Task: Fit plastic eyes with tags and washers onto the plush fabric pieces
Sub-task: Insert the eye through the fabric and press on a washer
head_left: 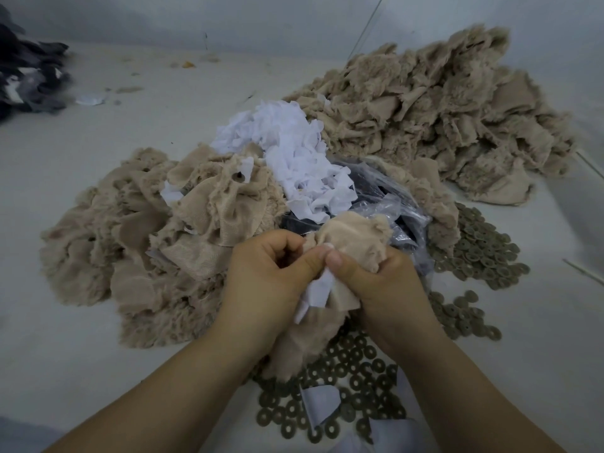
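Biggest thing on the desk is the heap of tan plush pieces stacked at the far right, well away from the hands, and a second, looser heap is spread out at the left, just beside the left hand. Between the two heaps a mound of white tags is piled, partly on top of a crinkled clear plastic bag with dark stuff inside, probably the eyes, though that can't be made out for sure. Brown washers are scattered loose on the right, closest to the right hand, and more washers are strewn underneath and between the forearms. The piece being worked on is held up in the middle, straight ahead, with its length running from the top right down toward the body. It's gripped by the left hand and the right hand, thumbs pressed together on it, and one white tag is pinched against the fabric between them. No eye or washer can be seen in the fingers, so the next washer looks easiest grabbed by the right hand.
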Available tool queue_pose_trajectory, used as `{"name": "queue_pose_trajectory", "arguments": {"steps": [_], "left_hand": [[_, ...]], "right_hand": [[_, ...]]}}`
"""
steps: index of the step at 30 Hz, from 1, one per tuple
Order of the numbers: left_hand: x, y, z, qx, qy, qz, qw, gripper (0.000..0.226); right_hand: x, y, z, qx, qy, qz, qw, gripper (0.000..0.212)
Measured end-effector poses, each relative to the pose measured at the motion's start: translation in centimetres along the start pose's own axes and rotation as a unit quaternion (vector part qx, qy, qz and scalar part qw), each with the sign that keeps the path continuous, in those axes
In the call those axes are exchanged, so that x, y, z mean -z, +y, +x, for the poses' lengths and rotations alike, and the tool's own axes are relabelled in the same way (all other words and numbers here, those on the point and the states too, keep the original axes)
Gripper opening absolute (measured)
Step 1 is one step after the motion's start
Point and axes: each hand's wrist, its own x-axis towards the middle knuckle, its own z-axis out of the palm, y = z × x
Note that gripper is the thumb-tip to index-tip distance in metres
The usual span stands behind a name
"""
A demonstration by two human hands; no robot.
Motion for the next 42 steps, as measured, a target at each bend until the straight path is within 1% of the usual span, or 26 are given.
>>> {"name": "queue_pose_trajectory", "arguments": {"steps": [2, 6, 12, 14, 15, 16, 17, 19, 21, 24, 27, 30, 32, 35, 39, 42], "left_hand": [[0.1, 0.3, 0.1, 0.04, -0.028, -0.06, 0.997, 0.029], [0.4, 0.2, 0.2, 0.068, -0.063, -0.114, 0.989, 0.022], [0.3, 0.1, 0.1, 0.069, -0.063, -0.132, 0.987, 0.018], [0.3, 0.3, -0.1, 0.04, -0.037, -0.109, 0.992, 0.011], [0.3, 0.4, -0.2, 0.009, -0.019, -0.084, 0.996, 0.008], [0.3, 0.5, -0.3, -0.028, -0.007, -0.051, 0.998, 0.012], [0.3, 0.7, -0.4, -0.063, -0.006, -0.016, 0.998, 0.016], [0.1, 1.1, -0.4, -0.112, -0.017, 0.056, 0.992, 0.016], [-0.1, 1.3, -0.4, -0.123, -0.015, 0.098, 0.987, 0.016], [-0.2, 1.2, -0.5, -0.127, -0.007, 0.113, 0.985, 0.011], [0.0, 1.2, -0.6, -0.154, -0.005, 0.115, 0.981, 0.007], [0.2, 1.4, -0.6, -0.194, -0.047, 0.114, 0.973, 0.005], [0.3, 1.3, -0.6, -0.206, -0.075, 0.109, 0.97, 0.008], [0.3, 1.0, -0.7, -0.182, -0.062, 0.067, 0.979, 0.019], [0.0, 0.8, -0.6, -0.089, -0.018, 0.022, 0.996, 0.011], [-0.1, 0.6, -0.7, -0.057, -0.015, 0.022, 0.998, 0.01]], "right_hand": [[-0.1, -0.2, 0.1, -0.021, -0.01, 0.058, 0.998, 0.032], [-0.1, -0.2, 0.2, -0.054, 0.01, 0.077, 0.996, 0.034], [-0.3, -0.4, 0.1, -0.074, 0.022, 0.098, 0.992, 0.033], [-0.2, -0.4, 0.2, -0.07, 0.028, 0.095, 0.993, 0.032], [-0.2, -0.4, 0.1, -0.066, 0.031, 0.092, 0.993, 0.031], [-0.2, -0.4, 0.1, -0.061, 0.03, 0.088, 0.994, 0.03], [-0.2, -0.4, 0.1, -0.055, 0.028, 0.082, 0.995, 0.029], [-0.1, -0.4, 0.1, -0.049, 0.025, 0.071, 0.996, 0.03], [-0.1, -0.4, 0.0, -0.054, 0.022, 0.077, 0.995, 0.03], [-0.1, -0.4, 0.1, -0.063, 0.021, 0.099, 0.993, 0.029], [-0.2, -0.3, 0.1, -0.073, 0.023, 0.109, 0.991, 0.03], [-0.2, -0.3, 0.2, -0.078, 0.032, 0.104, 0.991, 0.031], [-0.1, -0.2, 0.2, -0.073, 0.033, 0.101, 0.992, 0.029], [0.0, -0.1, 0.1, -0.057, 0.037, 0.091, 0.994, 0.031], [-0.1, 0.0, 0.1, -0.036, 0.046, 0.067, 0.996, 0.029], [-0.1, 0.1, 0.2, -0.022, 0.059, 0.055, 0.997, 0.031]]}}
